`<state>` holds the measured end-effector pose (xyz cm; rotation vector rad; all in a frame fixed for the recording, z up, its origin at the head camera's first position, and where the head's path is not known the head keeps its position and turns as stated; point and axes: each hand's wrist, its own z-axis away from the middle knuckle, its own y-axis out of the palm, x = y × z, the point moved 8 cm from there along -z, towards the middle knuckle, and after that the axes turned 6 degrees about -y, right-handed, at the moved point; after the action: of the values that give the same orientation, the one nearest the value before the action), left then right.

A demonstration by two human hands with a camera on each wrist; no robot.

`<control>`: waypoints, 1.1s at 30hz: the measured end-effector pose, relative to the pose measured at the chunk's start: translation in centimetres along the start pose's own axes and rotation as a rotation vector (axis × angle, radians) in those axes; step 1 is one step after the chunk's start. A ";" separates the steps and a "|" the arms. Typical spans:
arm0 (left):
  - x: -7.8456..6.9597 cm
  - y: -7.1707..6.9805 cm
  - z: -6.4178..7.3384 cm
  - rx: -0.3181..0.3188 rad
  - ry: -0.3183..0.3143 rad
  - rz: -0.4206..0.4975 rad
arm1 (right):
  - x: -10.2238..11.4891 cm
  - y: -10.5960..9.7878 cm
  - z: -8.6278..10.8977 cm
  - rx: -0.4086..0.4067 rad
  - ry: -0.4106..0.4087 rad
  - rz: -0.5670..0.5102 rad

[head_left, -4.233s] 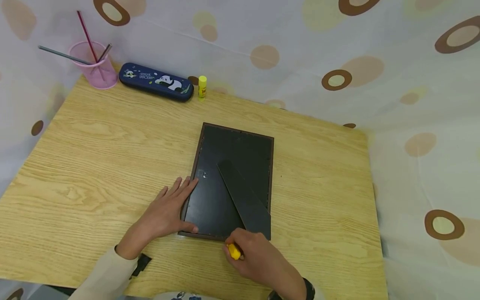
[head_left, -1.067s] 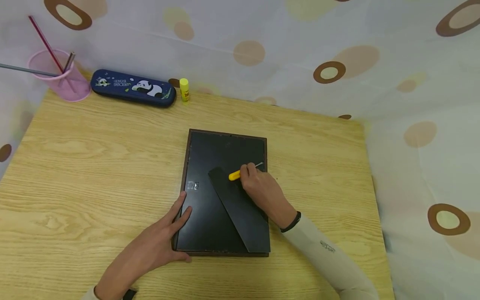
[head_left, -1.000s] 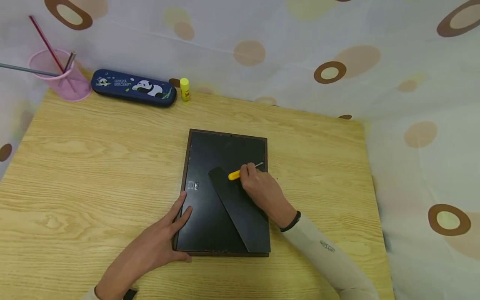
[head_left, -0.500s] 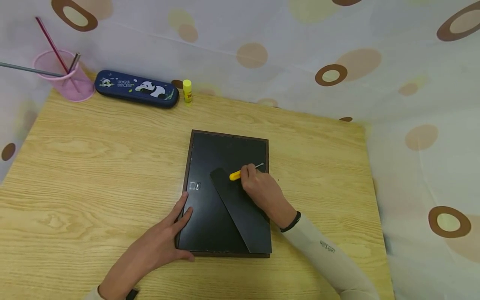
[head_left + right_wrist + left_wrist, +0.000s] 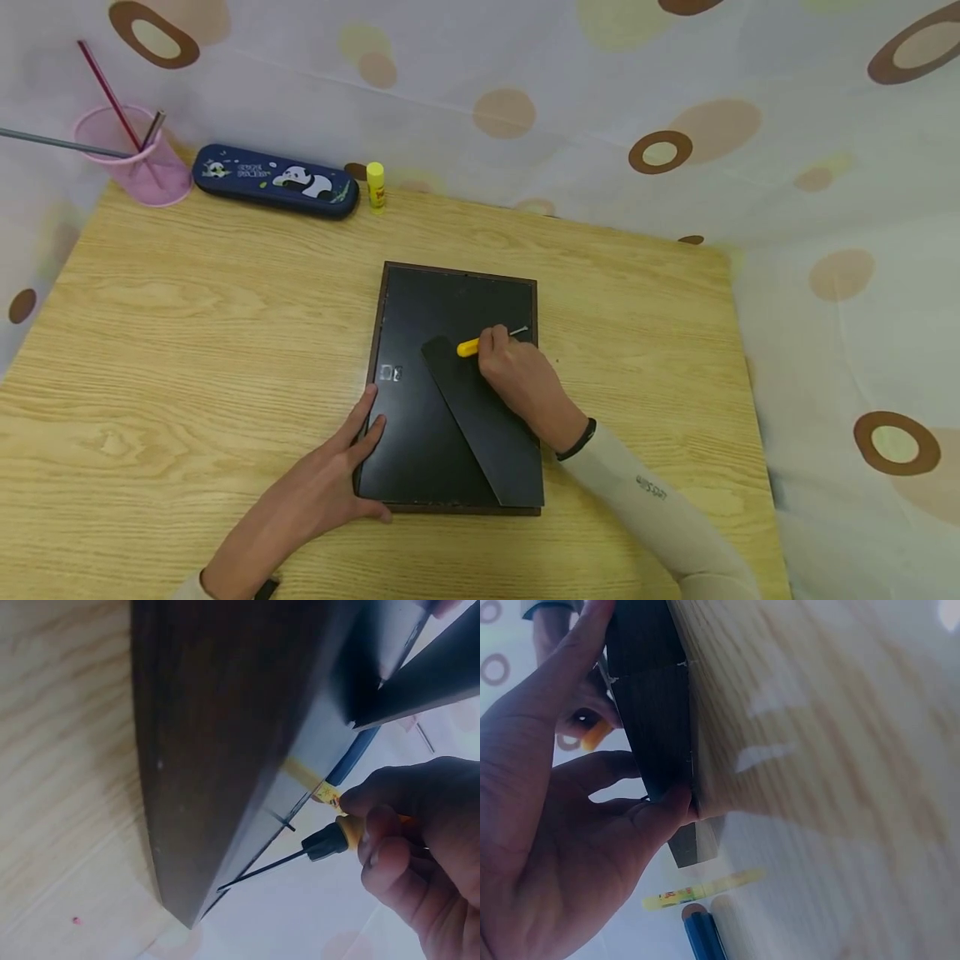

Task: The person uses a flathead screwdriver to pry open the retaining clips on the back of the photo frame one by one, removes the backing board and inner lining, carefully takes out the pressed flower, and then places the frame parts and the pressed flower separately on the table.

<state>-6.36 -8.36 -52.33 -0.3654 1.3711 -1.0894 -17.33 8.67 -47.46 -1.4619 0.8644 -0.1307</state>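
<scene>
A dark picture frame [image 5: 457,304] lies back up on the wooden table, its black stand leg [image 5: 480,425] slanting across the back. My left hand [image 5: 318,483] holds the near left corner, thumb along the near edge and fingers at the left side. The left wrist view shows one fingertip low on the frame's side and another finger over its back. In my right hand [image 5: 521,375] is a small screwdriver [image 5: 330,841] with a yellow handle and black collar. Its tip is right at the inner edge of the right side, near a thin raised metal tab [image 5: 281,819].
Along the back wall stand a pink mesh pen cup [image 5: 153,179] with several pencils, a navy panda pencil case [image 5: 273,183] and a yellow glue stick [image 5: 377,190]. Spotted cloth [image 5: 570,67] covers the walls behind and beside the table [image 5: 210,333].
Since the earliest frame, my right hand has moved with the screwdriver from the near edge to the right edge. Over the last second both hands have stayed nearly still; the view shifted slightly.
</scene>
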 end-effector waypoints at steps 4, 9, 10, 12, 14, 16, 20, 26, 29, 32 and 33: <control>-0.1 0.0 0.1 -0.011 0.011 0.006 | 0.0 0.3 -0.1 0.021 -0.006 0.002; -0.1 0.0 0.2 -0.014 0.024 0.014 | 0.3 0.8 -0.3 0.039 -0.016 -0.014; 0.0 0.0 0.2 -0.012 0.022 0.016 | 0.3 0.9 -0.4 0.041 -0.015 -0.013; 0.0 0.0 0.2 -0.008 0.019 0.019 | 0.3 1.0 -0.5 0.045 -0.013 -0.007; 0.0 0.0 0.2 -0.005 0.018 0.018 | 0.4 1.2 -0.6 0.053 -0.011 -0.021; -0.1 0.0 0.2 -0.001 0.017 0.018 | 0.4 1.3 -0.6 0.068 -0.010 -0.048; -0.2 -0.2 0.1 -0.002 0.010 0.015 | 0.2 1.6 -0.8 0.102 0.004 -0.102; -0.3 -0.3 0.1 -0.018 0.000 0.000 | -0.3 1.6 -1.4 0.107 0.054 -0.102; -0.4 -0.3 0.1 -0.020 -0.001 -0.016 | -0.4 1.7 -1.7 0.097 0.074 -0.100; -0.4 -0.3 0.0 -0.014 -0.021 -0.009 | -0.5 1.9 -1.9 0.092 0.088 -0.107; -0.4 -0.3 0.0 -0.012 -0.029 -0.003 | -0.6 1.9 -2.0 0.094 0.093 -0.112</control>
<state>-6.39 -8.24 -51.83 -0.3913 1.3521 -1.0751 -19.70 7.67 -48.71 -1.4247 0.8406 -0.3211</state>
